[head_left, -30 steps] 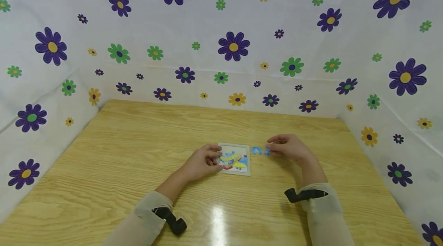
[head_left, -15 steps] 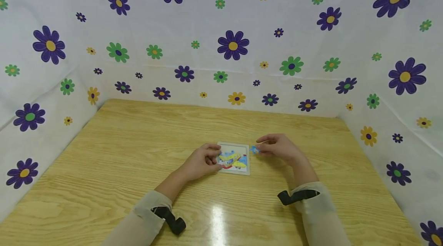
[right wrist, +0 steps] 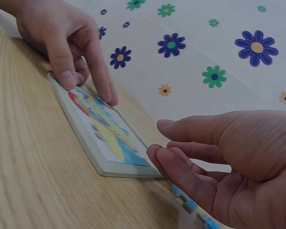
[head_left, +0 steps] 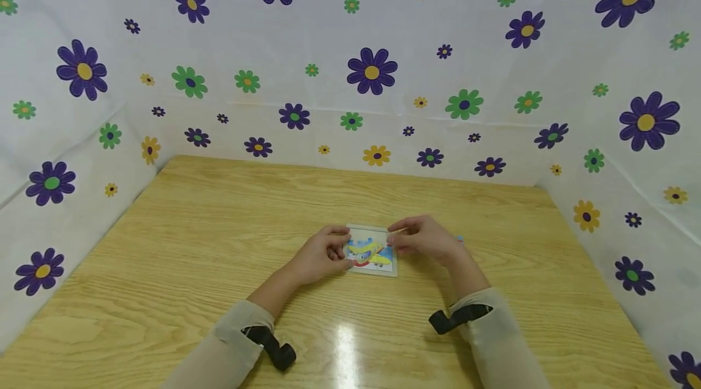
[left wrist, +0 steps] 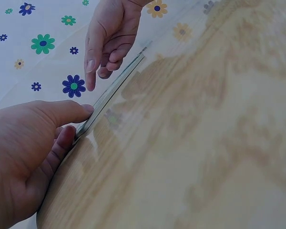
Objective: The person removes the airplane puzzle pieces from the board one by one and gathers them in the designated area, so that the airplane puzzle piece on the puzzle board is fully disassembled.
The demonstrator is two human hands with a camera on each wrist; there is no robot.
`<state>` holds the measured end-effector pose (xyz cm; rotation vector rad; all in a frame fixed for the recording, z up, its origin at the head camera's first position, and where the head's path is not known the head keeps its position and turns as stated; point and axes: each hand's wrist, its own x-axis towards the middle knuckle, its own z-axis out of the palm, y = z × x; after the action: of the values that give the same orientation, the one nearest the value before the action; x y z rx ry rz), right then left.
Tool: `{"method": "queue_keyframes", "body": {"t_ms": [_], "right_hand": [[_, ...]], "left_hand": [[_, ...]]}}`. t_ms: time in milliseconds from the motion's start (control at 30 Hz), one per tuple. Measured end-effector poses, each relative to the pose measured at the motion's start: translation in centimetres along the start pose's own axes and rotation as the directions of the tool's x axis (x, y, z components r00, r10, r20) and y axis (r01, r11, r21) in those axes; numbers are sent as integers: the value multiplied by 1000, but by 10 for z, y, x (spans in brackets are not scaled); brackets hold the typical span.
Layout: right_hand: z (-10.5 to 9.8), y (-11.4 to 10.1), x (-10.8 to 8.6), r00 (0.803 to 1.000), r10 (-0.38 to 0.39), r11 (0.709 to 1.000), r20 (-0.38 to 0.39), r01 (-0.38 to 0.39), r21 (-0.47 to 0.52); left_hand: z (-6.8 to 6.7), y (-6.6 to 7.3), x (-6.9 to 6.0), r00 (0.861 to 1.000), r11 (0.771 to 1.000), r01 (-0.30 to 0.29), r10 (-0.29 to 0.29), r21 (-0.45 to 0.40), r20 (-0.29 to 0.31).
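A small jigsaw puzzle [head_left: 372, 270] in a pale frame lies on the table; its picture is a yellow airplane on blue and white. My left hand [head_left: 323, 258] holds the frame's left end, thumb at the near edge and fingers toward the far edge. In the left wrist view, that hand's thumb [left wrist: 69, 112] lies along the frame's edge. My right hand [head_left: 427, 240] hovers at the frame's right edge. Seen from the right wrist, the right hand [right wrist: 229, 162] has thumb and fingers apart, nothing visible between them. Blue puzzle pieces [right wrist: 183, 196] lie beyond the frame, partly hidden by this hand.
The wood-grain table [head_left: 246, 212] carries the puzzle near its middle. A white cloth [head_left: 306, 30] with printed flowers hangs at the back and both sides. Another bit of blue piece [head_left: 460, 239] shows right of my right wrist.
My right hand has moved left, from the loose blue pieces to the frame's right edge. The left hand has kept its place on the frame.
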<state>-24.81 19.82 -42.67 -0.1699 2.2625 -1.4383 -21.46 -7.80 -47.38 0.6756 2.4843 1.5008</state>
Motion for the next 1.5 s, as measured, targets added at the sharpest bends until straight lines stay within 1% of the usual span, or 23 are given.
{"method": "queue_keyframes", "body": {"t_ms": [133,233,467,767,933,1000,1133,1267,1500], "right_hand": [[11,0,2,1000,-5,1000,23,5,-2],[18,-2,4,999,-6,1000,44,6,6],[33,-8,3,995,-39,998,88,34,57],[44,-8,5,994,-49,997,94,44,55],[49,-9,6,995,-35,998,94,29,59],[51,-10,6,995,-29,999,93,25,48],[53,-11,5,994,-42,999,96,41,10],[55,-13,3,994,-65,997,93,68,-30],[57,-14,3,992,-99,991,80,105,-83]], "left_hand": [[0,0,0,1000,1000,13,-13,-5,-2],[0,0,0,1000,1000,9,-9,-5,-1],[-1,1,0,1000,1000,-5,5,22,3],[-1,-1,0,1000,999,-26,26,36,6],[-2,2,0,1000,999,-12,12,33,12],[-2,3,-1,1000,1000,-4,4,23,15],[-2,5,-2,1000,1000,13,-13,9,16],[-2,5,-2,999,1000,30,-30,4,16],[-1,5,-1,999,999,43,-42,-17,9]]}}
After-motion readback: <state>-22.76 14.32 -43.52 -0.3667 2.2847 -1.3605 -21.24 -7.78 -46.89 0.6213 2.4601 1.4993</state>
